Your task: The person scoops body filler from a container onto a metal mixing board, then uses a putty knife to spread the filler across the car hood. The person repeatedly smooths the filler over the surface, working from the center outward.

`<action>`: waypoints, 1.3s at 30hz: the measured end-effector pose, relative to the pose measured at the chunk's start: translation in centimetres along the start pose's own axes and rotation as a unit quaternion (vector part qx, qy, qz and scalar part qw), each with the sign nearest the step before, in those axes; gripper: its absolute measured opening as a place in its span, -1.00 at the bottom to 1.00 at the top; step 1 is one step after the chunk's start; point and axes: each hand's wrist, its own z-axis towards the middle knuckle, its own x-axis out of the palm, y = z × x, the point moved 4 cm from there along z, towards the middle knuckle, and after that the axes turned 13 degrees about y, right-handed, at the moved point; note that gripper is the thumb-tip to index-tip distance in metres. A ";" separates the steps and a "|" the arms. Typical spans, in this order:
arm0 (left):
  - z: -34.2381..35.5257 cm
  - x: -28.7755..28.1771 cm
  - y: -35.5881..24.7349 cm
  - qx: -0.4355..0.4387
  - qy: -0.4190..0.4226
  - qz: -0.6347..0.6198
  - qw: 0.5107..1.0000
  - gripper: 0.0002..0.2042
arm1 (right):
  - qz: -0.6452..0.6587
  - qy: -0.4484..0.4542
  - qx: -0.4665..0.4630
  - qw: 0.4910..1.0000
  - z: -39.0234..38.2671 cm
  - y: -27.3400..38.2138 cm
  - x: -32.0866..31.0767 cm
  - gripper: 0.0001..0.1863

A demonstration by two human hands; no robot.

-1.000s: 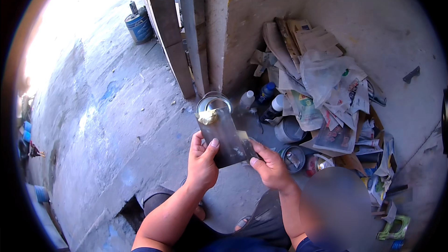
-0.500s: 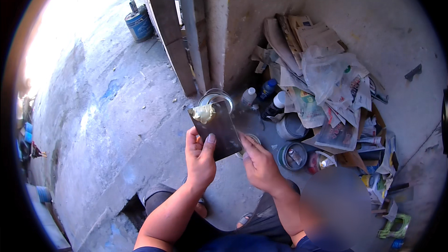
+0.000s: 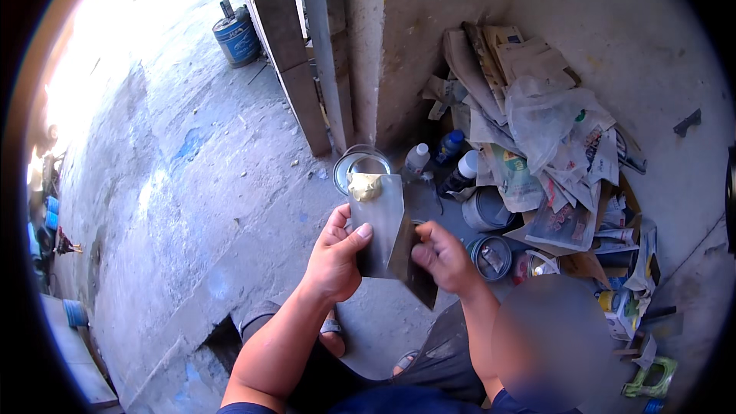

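Observation:
My left hand [image 3: 336,257] is closed on a flat grey plate [image 3: 379,218], its thumb lying on the upper face. A lump of cream-coloured, putty-like paste [image 3: 365,187] sits at the plate's far end. In my right hand [image 3: 448,261] is a second, darker flat plate [image 3: 412,272], tilted and meeting the right edge of the first. Fingers hide part of both plates. Just beyond the paste, an open round tin [image 3: 343,176] stands on the floor, partly covered by the plate.
Bottles [image 3: 416,159] stand right of the tin, with open cans [image 3: 489,257] nearer me. A heap of paper and plastic sheets [image 3: 537,130] lies against the right wall. A post [image 3: 287,69] rises ahead; a blue drum [image 3: 236,40] stands beyond it. A dark floor hole [image 3: 222,341] is at lower left.
The left plate has turned more upright in view and shows a paler face. The right hand's plate has come into view, angled at its right edge. The view has shifted slightly.

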 end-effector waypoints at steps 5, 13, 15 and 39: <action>-0.3 -0.2 -1.0 0.008 0.011 0.049 0.999 -0.67 | -0.072 -0.102 0.052 0.991 1.4 -1.6 -4.5 -0.64; -1.1 -1.5 -1.5 -0.001 -0.014 0.066 0.998 -0.61 | 0.036 -0.161 -0.040 0.985 3.6 -1.5 -2.4 -0.65; -1.4 -1.5 -0.8 -0.025 -0.006 0.063 0.998 -0.59 | 0.051 -0.138 -0.054 0.988 4.9 -2.2 -1.5 -0.65; -7.7 -6.3 -6.2 0.115 -0.207 0.208 0.949 -0.61 | -0.085 -0.389 0.301 0.866 15.6 -28.9 -12.1 -0.60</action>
